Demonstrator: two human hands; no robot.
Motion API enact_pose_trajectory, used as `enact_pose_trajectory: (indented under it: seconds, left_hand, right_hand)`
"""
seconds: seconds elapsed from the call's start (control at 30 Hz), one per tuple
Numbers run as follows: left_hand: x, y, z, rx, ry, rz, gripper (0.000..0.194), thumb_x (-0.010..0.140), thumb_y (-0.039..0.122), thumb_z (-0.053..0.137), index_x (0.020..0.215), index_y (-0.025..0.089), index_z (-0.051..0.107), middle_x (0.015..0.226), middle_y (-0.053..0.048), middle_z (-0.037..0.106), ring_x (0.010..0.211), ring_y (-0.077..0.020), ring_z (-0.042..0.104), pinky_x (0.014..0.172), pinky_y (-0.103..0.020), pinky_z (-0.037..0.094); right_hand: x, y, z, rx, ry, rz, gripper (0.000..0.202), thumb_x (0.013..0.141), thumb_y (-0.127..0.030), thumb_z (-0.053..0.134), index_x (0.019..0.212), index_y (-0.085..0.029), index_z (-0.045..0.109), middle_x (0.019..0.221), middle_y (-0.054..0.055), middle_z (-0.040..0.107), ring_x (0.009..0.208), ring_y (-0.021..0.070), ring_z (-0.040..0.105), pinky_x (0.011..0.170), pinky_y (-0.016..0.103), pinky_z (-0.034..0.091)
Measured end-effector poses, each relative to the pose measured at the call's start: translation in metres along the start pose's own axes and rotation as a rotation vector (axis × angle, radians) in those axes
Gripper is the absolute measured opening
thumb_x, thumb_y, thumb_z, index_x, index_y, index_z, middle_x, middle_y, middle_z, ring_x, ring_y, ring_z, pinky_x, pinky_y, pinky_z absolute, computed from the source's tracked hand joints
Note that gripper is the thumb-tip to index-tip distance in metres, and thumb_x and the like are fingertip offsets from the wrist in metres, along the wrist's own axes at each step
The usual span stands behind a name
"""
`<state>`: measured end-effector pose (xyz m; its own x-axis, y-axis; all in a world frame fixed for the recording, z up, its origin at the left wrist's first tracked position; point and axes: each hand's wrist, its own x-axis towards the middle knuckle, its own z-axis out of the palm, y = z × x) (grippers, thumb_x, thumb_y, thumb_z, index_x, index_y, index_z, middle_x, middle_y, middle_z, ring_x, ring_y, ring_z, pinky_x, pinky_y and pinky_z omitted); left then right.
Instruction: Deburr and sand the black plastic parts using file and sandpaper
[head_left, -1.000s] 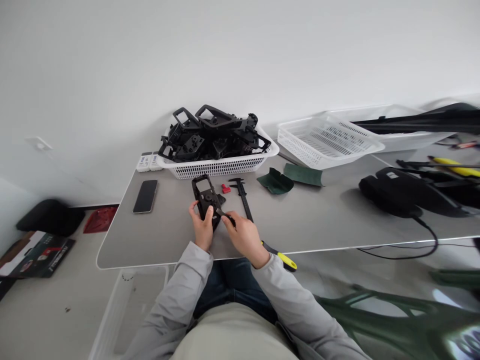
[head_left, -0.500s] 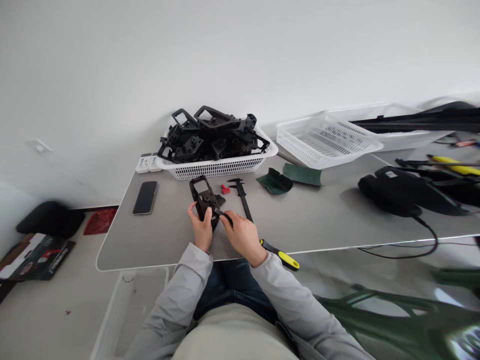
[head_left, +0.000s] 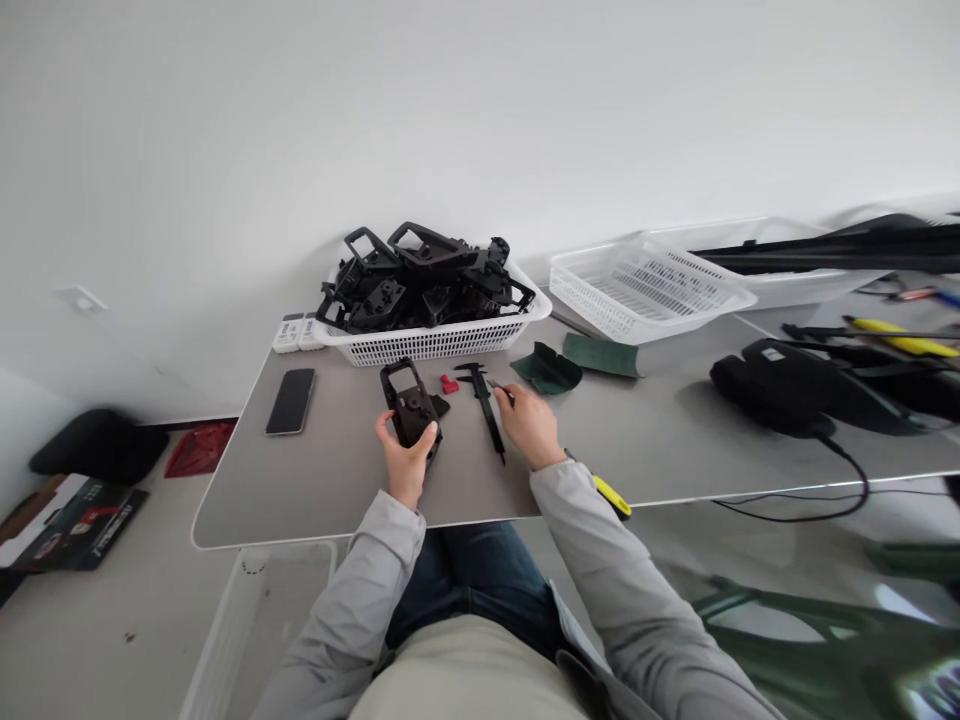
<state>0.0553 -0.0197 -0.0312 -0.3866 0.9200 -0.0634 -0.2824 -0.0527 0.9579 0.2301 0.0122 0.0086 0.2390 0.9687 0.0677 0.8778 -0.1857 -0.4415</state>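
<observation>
the fingers (head_left: 430, 436) of the left hand (head_left: 406, 470) are gripping a black plastic frame (head_left: 414, 408) over the desk (head_left: 337, 480), while the right hand (head_left: 531, 428) is pinching a slim tool (head_left: 502, 391) just beside the calipers (head_left: 480, 386). farther back, a white basket (head_left: 439, 346) is holding black parts (head_left: 431, 285).

Light grey jacket (head_left: 334, 605) hanging open, long sleeves (head_left: 619, 560) creasing, pale beige top (head_left: 465, 670) showing, dark blue jeans (head_left: 480, 575) showing past the worktop (head_left: 637, 440)'s near edge
</observation>
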Motion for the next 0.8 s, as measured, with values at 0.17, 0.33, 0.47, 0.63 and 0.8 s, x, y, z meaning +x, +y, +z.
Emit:
enact_pose_trajectory:
  seconds: [0.17,0.33,0.47,0.63,0.8]
  left_hand:
    - [0.006,-0.004,-0.003,-0.064,0.059,-0.036,0.067,0.064,0.038,0.073,0.116,0.023,0.033,0.085,-0.002,0.063,0.069,-0.0138,0.063,0.066,-0.028,0.050]
    - [0.008,-0.004,-0.003,-0.102,0.086,-0.096,0.065,0.062,0.035,0.072,0.114,0.023,0.035,0.085,-0.002,0.062,0.066,-0.0138,0.061,0.064,-0.029,0.049]
    - [0.006,0.000,-0.002,-0.115,0.081,-0.115,0.064,0.061,0.033,0.071,0.114,0.024,0.036,0.083,-0.001,0.062,0.065,-0.0140,0.061,0.064,-0.028,0.049]
    - [0.002,0.006,-0.001,-0.148,0.061,-0.131,0.063,0.062,0.031,0.070,0.114,0.025,0.035,0.080,0.000,0.063,0.064,-0.0143,0.062,0.065,-0.029,0.049]
    - [-0.002,0.004,0.001,-0.152,-0.012,-0.109,0.060,0.065,0.034,0.067,0.115,0.024,0.035,0.081,-0.001,0.064,0.067,-0.0164,0.064,0.068,-0.032,0.050]
  right_hand:
    - [0.034,0.010,0.011,-0.091,-0.079,0.016,0.040,0.095,-0.038,0.033,0.107,-0.014,0.062,0.107,0.017,0.066,0.097,0.0252,0.062,0.072,0.030,0.040]
    - [0.042,0.004,0.028,-0.176,-0.110,-0.031,0.035,0.093,-0.036,0.039,0.110,-0.014,0.059,0.106,0.017,0.065,0.101,0.0267,0.058,0.078,0.033,0.040]
    - [0.042,0.003,0.034,-0.215,-0.028,-0.093,0.033,0.092,-0.033,0.040,0.111,-0.015,0.060,0.112,0.020,0.060,0.111,0.0324,0.048,0.085,0.042,0.037]
    - [0.030,-0.008,0.031,0.158,0.096,-0.119,0.033,0.090,-0.036,0.043,0.107,-0.015,0.062,0.109,0.017,0.060,0.104,0.0294,0.053,0.087,0.042,0.039]
    - [-0.004,-0.040,0.047,1.026,-0.357,0.006,0.051,0.077,-0.050,0.057,0.119,-0.022,0.051,0.097,0.004,0.063,0.067,0.0147,0.060,0.063,0.029,0.047]
